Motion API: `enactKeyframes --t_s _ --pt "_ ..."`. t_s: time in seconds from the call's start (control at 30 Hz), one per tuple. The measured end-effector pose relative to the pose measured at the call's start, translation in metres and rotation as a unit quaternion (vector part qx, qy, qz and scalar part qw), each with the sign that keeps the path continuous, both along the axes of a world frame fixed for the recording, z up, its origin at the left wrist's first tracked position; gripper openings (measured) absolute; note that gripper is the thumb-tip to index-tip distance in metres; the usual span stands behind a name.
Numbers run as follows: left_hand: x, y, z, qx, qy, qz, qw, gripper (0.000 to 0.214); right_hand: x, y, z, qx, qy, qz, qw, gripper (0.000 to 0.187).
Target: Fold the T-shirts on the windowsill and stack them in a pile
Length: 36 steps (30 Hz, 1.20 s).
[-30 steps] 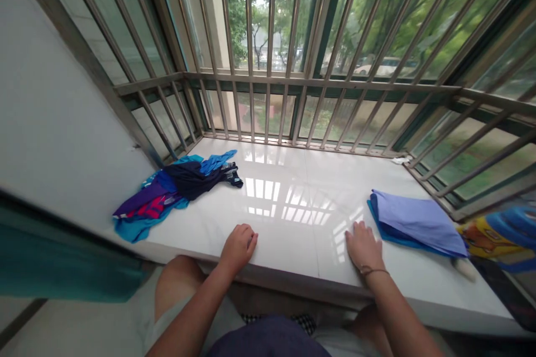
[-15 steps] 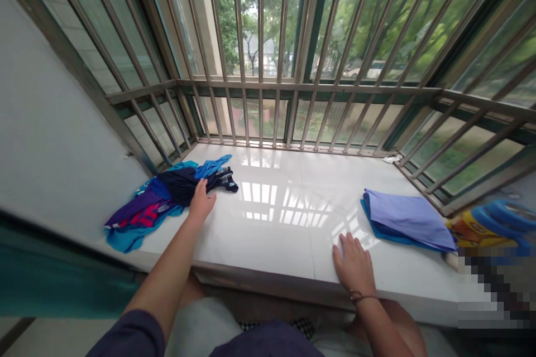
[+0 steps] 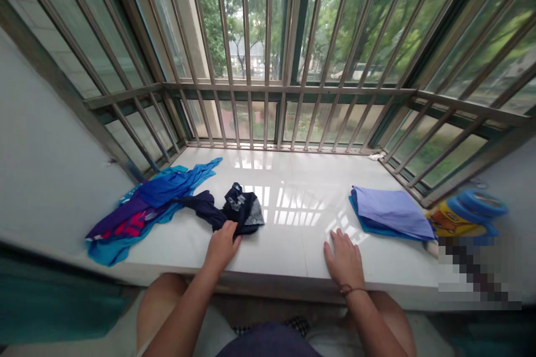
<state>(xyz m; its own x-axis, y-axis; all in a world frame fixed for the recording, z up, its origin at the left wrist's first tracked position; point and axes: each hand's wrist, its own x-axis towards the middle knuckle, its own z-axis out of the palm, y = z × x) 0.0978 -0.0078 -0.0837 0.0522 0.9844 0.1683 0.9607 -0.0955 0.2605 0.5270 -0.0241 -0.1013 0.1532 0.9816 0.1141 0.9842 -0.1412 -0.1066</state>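
Navy garment (image 3: 244, 211) gripped by left hand (image 3: 221, 245) fingers, right hand (image 3: 345, 261) fingers spread, one clothes pile (image 3: 138, 213), one folded stack (image 3: 391, 216)

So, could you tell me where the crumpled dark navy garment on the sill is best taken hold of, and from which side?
Probably its near edge, coming from the front. The dark navy garment lies bunched on the white sill, its near folds loose where the left hand pinches them; its left end trails toward the blue pile.
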Motion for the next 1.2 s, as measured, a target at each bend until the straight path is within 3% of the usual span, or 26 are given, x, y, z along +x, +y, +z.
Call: enactKeyframes --t_s 0.1,0.23,0.8,1.03,1.13,1.2 --pt "0.006 -0.010 0.003 -0.010 -0.031 -0.030 0.999 0.037 0.000 0.000 0.001 0.000 -0.007 -0.001 1.000 0.059" --pt "0.002 -0.006 0.007 -0.010 -0.069 -0.016 0.997 0.034 -0.001 0.000 0.003 -0.003 -0.012 -0.002 1.000 0.058" --pt "0.005 -0.010 0.005 -0.006 -0.074 -0.020 0.997 0.035 -0.005 -0.002 0.007 0.000 -0.013 -0.002 1.000 0.059" --pt "0.005 -0.013 0.013 -0.008 -0.092 -0.015 0.996 0.033 -0.020 -0.004 0.020 -0.011 0.002 -0.031 0.999 0.055" --pt "0.027 -0.030 0.008 -0.018 -0.155 0.011 0.988 0.031 -0.047 -0.017 0.017 -0.017 0.087 0.044 0.995 0.052" --pt "0.053 -0.052 0.006 -0.038 -0.212 0.016 0.976 0.032 -0.075 -0.032 0.011 -0.014 0.178 0.110 0.978 0.050"
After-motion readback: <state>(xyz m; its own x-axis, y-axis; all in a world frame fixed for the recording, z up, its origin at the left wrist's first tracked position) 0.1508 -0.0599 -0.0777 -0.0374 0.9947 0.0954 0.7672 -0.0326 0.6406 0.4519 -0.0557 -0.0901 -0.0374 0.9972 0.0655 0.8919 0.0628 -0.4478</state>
